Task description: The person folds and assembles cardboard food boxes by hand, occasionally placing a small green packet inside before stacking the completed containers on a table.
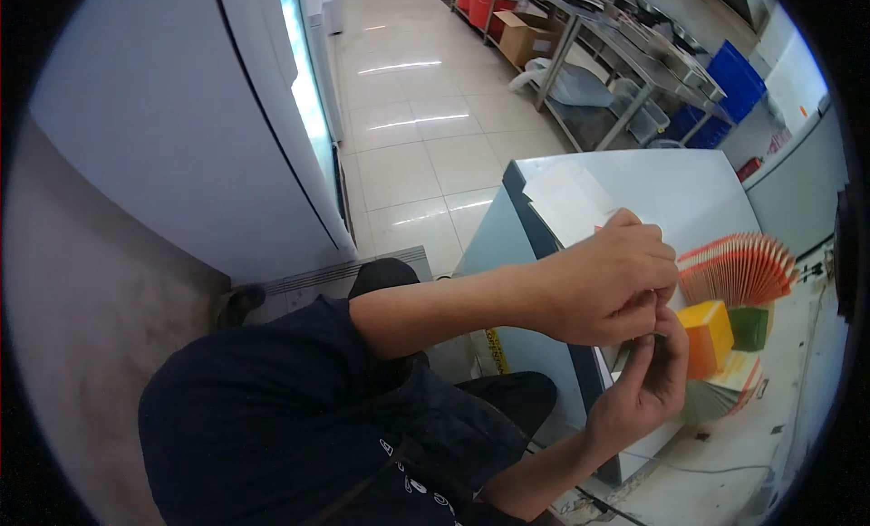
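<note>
My left hand [603, 286] and my right hand [645, 372] meet above the top of a white cabinet [698, 182]. Both have their fingers closed in a pinch, fingertips touching or nearly so. Whatever sits between the fingertips is hidden or too small to make out. Just beyond them stands a yellow-orange box [710, 338] with a green block [749, 329] beside it. A fanned row of orange-edged paper sleeves [739, 270] lies past my left hand. A second, green-and-white fanned stack [716, 399] is close to my right hand.
A flat pale sheet [571, 200] lies on the cabinet top. A steel rack table [625, 50] stands farther off, with a cardboard box [528, 38] and plastic bag [571, 84] below. Tall white cabinet doors [172, 118] rise at left. A thin cable [698, 469] runs near my right forearm.
</note>
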The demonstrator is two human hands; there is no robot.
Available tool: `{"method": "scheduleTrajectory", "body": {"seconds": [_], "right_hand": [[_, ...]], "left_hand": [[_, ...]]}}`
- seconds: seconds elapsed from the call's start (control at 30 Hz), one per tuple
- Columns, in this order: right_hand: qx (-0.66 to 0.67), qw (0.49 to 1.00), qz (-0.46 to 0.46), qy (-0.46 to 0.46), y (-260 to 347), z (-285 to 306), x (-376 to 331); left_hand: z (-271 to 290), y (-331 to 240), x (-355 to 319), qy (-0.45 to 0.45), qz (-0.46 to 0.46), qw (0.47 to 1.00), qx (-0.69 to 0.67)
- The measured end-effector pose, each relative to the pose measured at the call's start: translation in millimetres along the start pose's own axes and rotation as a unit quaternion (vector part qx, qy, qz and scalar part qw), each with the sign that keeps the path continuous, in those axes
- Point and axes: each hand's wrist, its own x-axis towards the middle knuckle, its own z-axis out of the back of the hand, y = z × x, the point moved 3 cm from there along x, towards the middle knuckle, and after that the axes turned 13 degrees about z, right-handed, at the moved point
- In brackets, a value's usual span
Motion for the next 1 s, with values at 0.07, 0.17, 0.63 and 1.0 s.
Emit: {"method": "scheduleTrajectory", "body": {"seconds": [0.07, 0.17, 0.63, 1.0], "right_hand": [[0.005, 1.000, 0.004, 0.011, 0.2, -2.7, -0.2], [0.001, 1.000, -0.002, -0.023, -9.9, -1.5, -6.0], [0.142, 0.989, 0.024, -0.028, -30.9, 21.1, -11.0], [0.184, 0.968, -0.170, -0.010, -28.3, 24.0, 24.7]], "left_hand": [[-1.1, 2.5, -0.2, -0.001, 0.007, 1.000, -0.021], [-1.5, 2.8, -0.8, -0.020, -0.014, 1.000, 0.004], [-13.4, -3.3, -2.5, -0.017, -0.115, 0.986, -0.121], [-30.3, 9.6, -1.1, -0.195, -0.147, 0.970, -0.008]]}}
